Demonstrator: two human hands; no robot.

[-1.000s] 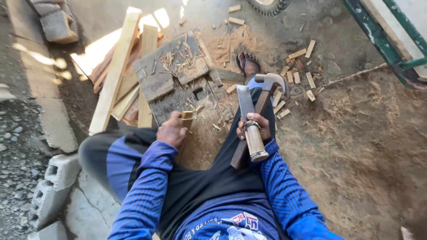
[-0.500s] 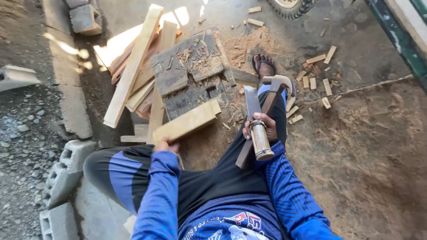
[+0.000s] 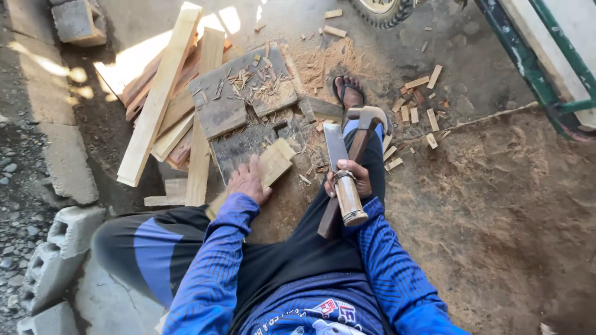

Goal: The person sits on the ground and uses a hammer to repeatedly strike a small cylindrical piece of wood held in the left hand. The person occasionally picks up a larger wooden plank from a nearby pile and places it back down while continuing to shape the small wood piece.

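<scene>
The left hand (image 3: pixel 247 181) is gripping a plank (image 3: pixel 268 166) lying over the chopping board's (image 3: pixel 239 146) near edge. The right hand (image 3: pixel 349 178) is clasping a cleaver (image 3: pixel 340 162) and hammer (image 3: pixel 357 139) together above open dirt (image 3: pixel 496 205).

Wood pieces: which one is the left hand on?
The short pale block under the left hand, on the dark slab; the long planks lie untouched beyond.

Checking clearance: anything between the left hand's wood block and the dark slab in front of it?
Nothing visible. The left hand already rests on the block, whose far end lies over the slab; only chips are scattered there.
</scene>
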